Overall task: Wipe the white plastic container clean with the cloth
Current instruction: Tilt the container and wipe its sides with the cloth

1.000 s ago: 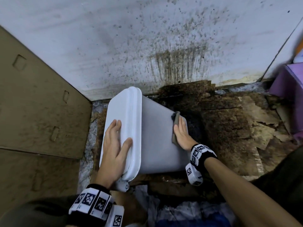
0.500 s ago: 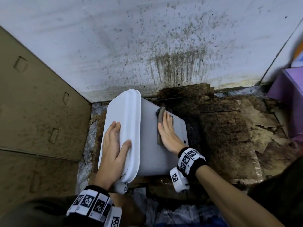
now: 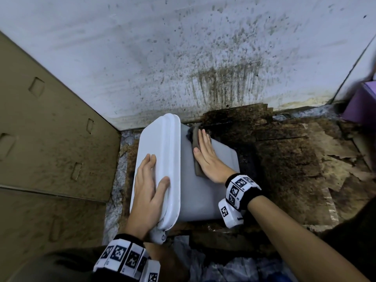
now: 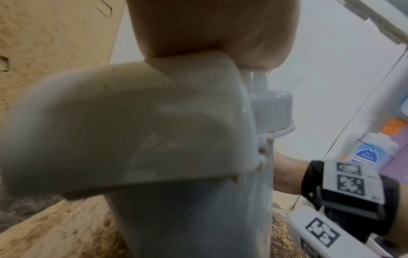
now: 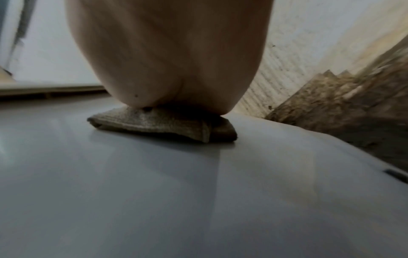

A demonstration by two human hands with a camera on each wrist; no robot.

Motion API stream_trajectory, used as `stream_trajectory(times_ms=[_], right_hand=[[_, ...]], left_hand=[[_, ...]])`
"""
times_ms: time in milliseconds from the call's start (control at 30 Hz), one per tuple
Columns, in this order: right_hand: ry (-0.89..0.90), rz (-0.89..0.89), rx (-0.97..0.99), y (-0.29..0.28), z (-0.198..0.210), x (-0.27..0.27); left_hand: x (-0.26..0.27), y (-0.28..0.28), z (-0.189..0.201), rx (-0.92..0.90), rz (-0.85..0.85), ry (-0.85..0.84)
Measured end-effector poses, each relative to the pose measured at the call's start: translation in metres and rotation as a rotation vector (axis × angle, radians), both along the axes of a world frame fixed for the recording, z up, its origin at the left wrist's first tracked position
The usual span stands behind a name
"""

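While the white plastic container lies on its side on the stained floor close to the spattered wall, the head view shows the left hand laid flat on its lid, fingers straight and thumb spread toward the lid's rim. The right hand presses a folded brownish cloth against the container's upturned side, fingers straight and together, pointing toward the wall. Cardboard stands at the left, a purple box at the far right.

From the left wrist, the view is blurred: the left hand rests on the pale lid, and the other wrist's marked band shows at the right.

From the right wrist, the heel of the right hand bears down on the cloth, which lies flat on the container's smooth grey-white surface; its fingers are hidden here.
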State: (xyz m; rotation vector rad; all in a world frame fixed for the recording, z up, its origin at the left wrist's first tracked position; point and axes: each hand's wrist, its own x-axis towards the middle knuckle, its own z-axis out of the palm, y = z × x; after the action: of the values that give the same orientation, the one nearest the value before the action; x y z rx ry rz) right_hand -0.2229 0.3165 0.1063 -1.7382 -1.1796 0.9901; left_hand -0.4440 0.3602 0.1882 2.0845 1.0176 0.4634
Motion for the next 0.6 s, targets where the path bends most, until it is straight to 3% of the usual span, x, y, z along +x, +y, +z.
stream_trajectory(times_ms=[167, 300, 600], right_hand=[[0.070, -0.099, -0.243, -0.021, -0.045, 0.031], [0.225, -0.215, -0.355, -0.038, -0.072, 0.048], [0.242, -0.292, -0.355, -0.021, -0.051, 0.033]], left_hand=[[0.001, 0.001, -0.001, 0.015, 0.004, -0.019], [0.002, 0.000, -0.001, 0.015, 0.001, -0.027], [0.003, 0.001, -0.002, 0.022, 0.002, -0.031]])
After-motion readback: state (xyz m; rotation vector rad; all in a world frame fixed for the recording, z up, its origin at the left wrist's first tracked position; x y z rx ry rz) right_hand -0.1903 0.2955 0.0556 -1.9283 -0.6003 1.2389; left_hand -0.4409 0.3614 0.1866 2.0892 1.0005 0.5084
